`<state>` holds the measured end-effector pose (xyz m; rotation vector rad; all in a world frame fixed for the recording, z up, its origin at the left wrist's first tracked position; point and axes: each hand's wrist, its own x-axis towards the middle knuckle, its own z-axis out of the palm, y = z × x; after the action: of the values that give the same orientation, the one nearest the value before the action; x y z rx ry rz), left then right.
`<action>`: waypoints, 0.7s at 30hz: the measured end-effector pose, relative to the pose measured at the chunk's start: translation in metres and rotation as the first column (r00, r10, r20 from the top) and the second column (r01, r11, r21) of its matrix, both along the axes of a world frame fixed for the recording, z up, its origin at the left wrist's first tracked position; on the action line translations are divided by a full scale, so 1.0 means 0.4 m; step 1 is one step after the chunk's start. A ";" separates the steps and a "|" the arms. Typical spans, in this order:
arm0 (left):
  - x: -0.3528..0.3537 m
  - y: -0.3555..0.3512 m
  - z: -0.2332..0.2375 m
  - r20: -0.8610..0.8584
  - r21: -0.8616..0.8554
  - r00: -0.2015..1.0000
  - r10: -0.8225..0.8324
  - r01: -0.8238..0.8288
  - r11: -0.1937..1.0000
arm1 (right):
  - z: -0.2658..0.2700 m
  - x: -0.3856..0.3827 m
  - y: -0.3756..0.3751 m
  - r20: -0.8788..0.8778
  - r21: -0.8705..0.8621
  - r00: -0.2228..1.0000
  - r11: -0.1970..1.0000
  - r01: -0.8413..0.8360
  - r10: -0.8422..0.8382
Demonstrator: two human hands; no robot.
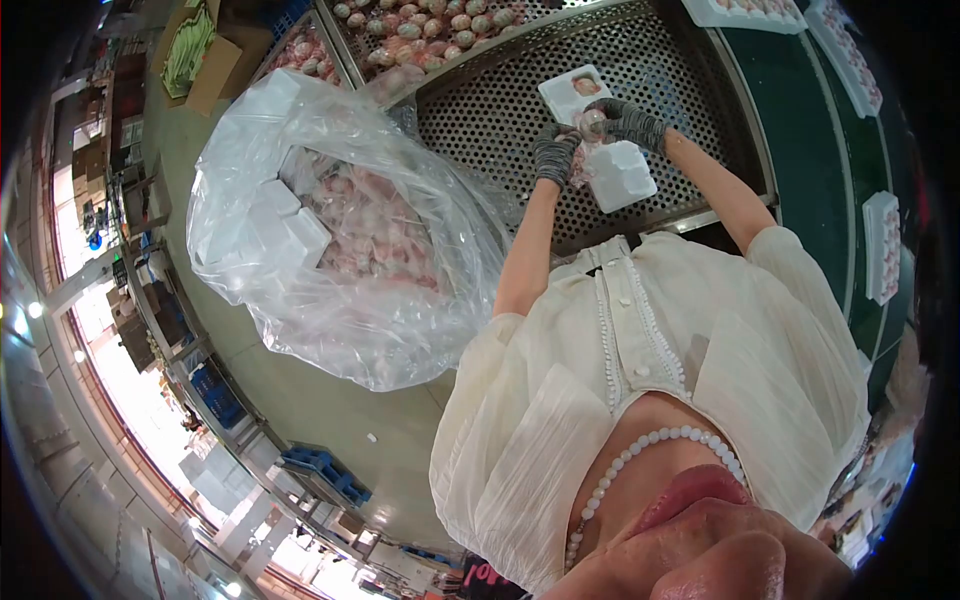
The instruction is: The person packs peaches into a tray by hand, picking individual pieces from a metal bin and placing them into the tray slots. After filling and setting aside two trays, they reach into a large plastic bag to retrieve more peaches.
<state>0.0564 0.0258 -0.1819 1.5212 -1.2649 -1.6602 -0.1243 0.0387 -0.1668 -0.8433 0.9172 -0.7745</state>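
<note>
My right hand (636, 126), in a grey striped glove, holds a pale, shiny egg (592, 125) with its fingers closed. Beside it, my left hand (556, 153), gloved the same way, is closed on a crumpled, pinkish clear plastic wrapper (578, 170). Whether its fingertips also touch the egg is hard to make out. Just beyond both hands lies a white foam tray (556, 96) with one reddish-brown round item (586, 86) in it. A second white foam piece (622, 178) rests nearer to me. Both lie on a perforated metal work surface (480, 130).
A large clear plastic bag (330, 120) with pinkish wrappers and white foam pieces stands at left. Behind the metal rim is a bin of several speckled eggs (430, 30). Filled white trays (882, 245) sit on a green conveyor (815, 170) at right. An opened cardboard box (215, 75) is far left.
</note>
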 end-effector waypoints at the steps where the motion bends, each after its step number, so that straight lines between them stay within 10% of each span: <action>1: 0.005 -0.024 -0.036 -0.002 -0.001 1.000 0.004 -0.004 1.000 | -0.039 -0.009 -0.022 -0.002 -0.001 1.000 1.000 -0.004 0.004; 5: 0.004 -0.125 -0.103 -0.226 0.165 0.974 0.018 0.020 0.986 | -0.058 0.019 -0.106 -0.159 -0.109 0.973 0.983 0.149 -0.165; 7: -0.012 -0.164 -0.128 -0.023 -0.068 0.997 -0.077 0.075 0.995 | -0.062 0.031 -0.157 -0.361 -0.177 0.918 0.978 0.108 -0.166; 13: -0.027 -0.214 -0.235 0.180 0.030 0.971 -0.155 0.152 0.988 | -0.143 0.081 -0.203 -0.614 -0.197 0.748 0.967 0.161 -0.250; 15: -0.028 -0.205 -0.237 0.305 -0.092 0.936 -0.173 0.210 0.973 | -0.099 0.094 -0.200 -0.829 -0.445 0.458 0.875 -0.192 -0.321; 21: -0.029 -0.166 -0.189 0.617 0.001 0.729 -0.296 0.376 0.927 | -0.108 0.103 -0.208 -0.888 -0.380 0.373 0.888 -0.259 -0.271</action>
<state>0.0447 -0.0405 -0.2576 1.9152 -2.0557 -1.2735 -0.0829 -0.0446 -0.2098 -1.8330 1.8016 -0.4513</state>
